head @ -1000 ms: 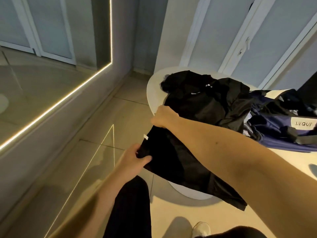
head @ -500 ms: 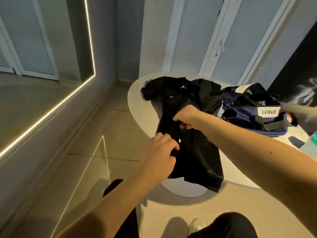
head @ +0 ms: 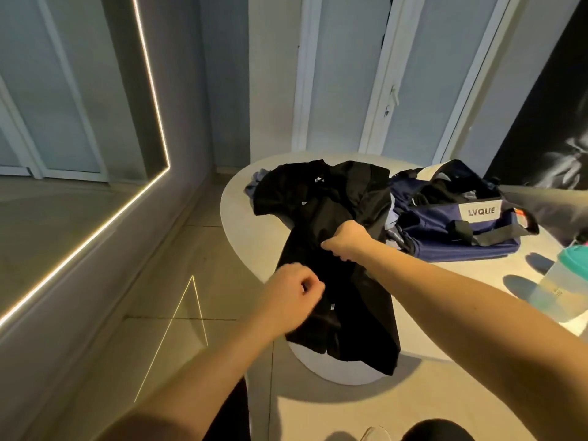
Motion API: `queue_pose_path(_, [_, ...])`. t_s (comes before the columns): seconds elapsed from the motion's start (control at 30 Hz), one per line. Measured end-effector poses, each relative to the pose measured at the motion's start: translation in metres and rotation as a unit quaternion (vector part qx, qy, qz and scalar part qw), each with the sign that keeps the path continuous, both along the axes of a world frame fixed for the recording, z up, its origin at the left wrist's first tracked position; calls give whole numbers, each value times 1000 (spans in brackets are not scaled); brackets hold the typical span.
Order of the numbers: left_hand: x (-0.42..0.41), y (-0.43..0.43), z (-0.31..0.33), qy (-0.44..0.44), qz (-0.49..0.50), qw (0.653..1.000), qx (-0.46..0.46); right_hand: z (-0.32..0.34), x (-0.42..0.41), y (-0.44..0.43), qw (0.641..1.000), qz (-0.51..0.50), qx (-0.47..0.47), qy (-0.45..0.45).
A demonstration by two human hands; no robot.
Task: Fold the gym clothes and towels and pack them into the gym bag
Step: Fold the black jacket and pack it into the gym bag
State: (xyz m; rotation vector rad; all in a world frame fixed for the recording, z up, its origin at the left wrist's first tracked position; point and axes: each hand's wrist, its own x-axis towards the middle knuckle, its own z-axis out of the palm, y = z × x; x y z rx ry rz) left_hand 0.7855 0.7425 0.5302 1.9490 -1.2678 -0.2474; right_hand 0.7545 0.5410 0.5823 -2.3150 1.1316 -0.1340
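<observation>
A black garment [head: 356,300] hangs over the near edge of the round white table [head: 241,218]. My left hand [head: 294,297] grips its left edge near a small white tag. My right hand [head: 345,240] pinches the fabric higher up, above the table edge. More black clothes [head: 305,189] lie in a heap behind it, with a bit of bluish cloth [head: 254,183] showing at the far left. The navy gym bag [head: 458,224] with a white LVQUE label sits to the right of the heap, its top open.
A clear shaker bottle [head: 560,288] with a teal lid stands at the table's right side. A lit LED strip frames a mirror on the left wall. Tiled floor lies below, with my shoe [head: 375,434] near the bottom edge.
Both hands have come closer together on the black garment, the left hand rising to the table edge. My view has swung right, bringing the bag and bottle into sight.
</observation>
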Motion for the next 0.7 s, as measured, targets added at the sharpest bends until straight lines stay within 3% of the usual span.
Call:
queue_pose_path(0.1, [68,-36,12,100,94,991,-9,15,24,-15,998,19,-23,-47])
queue_pose_path(0.3, [190,-120,25,164,255,952,-40,24,95,-42,987,52,-47,-147])
queue_pose_path(0.43, [260,-166,6,174,339,924,42,14,140,-58,981,77,-57,-169])
queue_pose_path(0.57, [357,-214,-60,224,316,921,51,-3,173,-69,977,89,-12,-193])
queue_pose_path(0.63, [351,-209,-38,227,287,930,19,-6,185,-76,974,87,7,-211])
queue_pose_path(0.7, [306,-189,24,206,244,948,-7,-2,192,-80,967,94,33,-236])
